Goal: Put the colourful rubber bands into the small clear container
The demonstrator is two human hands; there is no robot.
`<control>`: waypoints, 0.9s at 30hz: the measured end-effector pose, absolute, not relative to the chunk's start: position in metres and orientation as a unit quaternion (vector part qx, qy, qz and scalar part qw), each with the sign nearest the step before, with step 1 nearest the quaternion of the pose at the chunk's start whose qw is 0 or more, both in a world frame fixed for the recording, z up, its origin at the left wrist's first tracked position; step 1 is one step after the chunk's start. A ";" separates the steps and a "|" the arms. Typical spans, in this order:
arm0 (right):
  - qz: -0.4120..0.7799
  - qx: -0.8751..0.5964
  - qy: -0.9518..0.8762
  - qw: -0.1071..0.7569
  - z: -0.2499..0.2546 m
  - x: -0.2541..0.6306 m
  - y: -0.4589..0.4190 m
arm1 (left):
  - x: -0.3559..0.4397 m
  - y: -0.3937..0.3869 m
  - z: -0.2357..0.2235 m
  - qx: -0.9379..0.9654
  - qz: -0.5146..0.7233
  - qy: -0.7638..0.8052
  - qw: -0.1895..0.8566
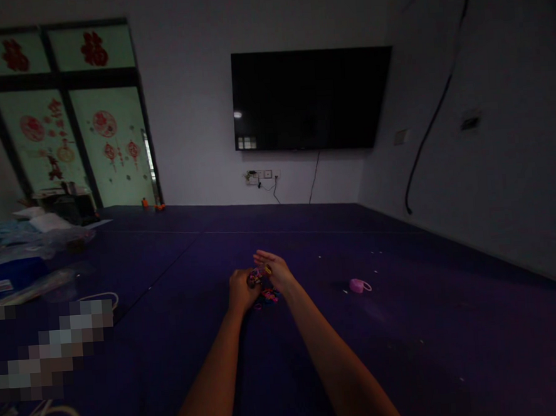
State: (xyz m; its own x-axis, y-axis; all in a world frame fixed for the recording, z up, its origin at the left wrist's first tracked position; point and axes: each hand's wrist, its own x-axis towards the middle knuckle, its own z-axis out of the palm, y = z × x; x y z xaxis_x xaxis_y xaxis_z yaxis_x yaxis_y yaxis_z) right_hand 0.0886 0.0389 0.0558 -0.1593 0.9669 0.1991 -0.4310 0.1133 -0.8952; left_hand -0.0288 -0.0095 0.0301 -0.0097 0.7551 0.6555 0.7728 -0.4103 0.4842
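Observation:
My left hand (242, 292) is closed round what looks like a small container (253, 278), tilted toward my right hand, with small coloured bands at its mouth. My right hand (277, 269) is beside it, fingers stretched out and palm turned to the container; a yellowish band shows against the palm. Below and between the hands, a small heap of pink, red and blue bands (269, 296) lies on the dark purple surface (288, 370). To the right sits a pink lid (357, 285) with a loop. Dim light hides the container's exact shape.
Plastic bags (39, 241), a blue item (13, 274) and white cords (59, 413) lie at the left, near a blurred-out patch. Small orange objects (159, 207) stand at the far edge. White specks dot the surface right. A TV (313, 99) hangs on the wall.

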 end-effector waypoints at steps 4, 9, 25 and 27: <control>0.605 -0.268 -0.444 0.605 0.061 0.088 0.036 | -0.029 -0.009 0.030 -0.699 -0.464 -0.544 0.003; 0.586 -0.252 -0.427 0.641 0.067 0.085 0.036 | -0.029 -0.007 0.029 -0.691 -0.475 -0.545 0.003; 0.520 -0.193 -0.394 0.733 0.078 0.082 0.033 | -0.028 -0.011 0.027 -0.724 -0.473 -0.502 -0.005; 0.514 -0.195 -0.397 0.735 0.078 0.083 0.033 | -0.028 -0.011 0.027 -0.728 -0.475 -0.495 -0.007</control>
State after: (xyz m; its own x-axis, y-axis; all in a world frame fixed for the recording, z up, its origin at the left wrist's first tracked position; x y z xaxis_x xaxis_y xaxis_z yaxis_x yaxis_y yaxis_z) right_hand 0.0826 0.0330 0.0784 0.1570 0.9103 0.3831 -0.6000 0.3960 -0.6951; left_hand -0.0277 -0.0113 0.0271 0.0589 0.7269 0.6842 0.7131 -0.5103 0.4807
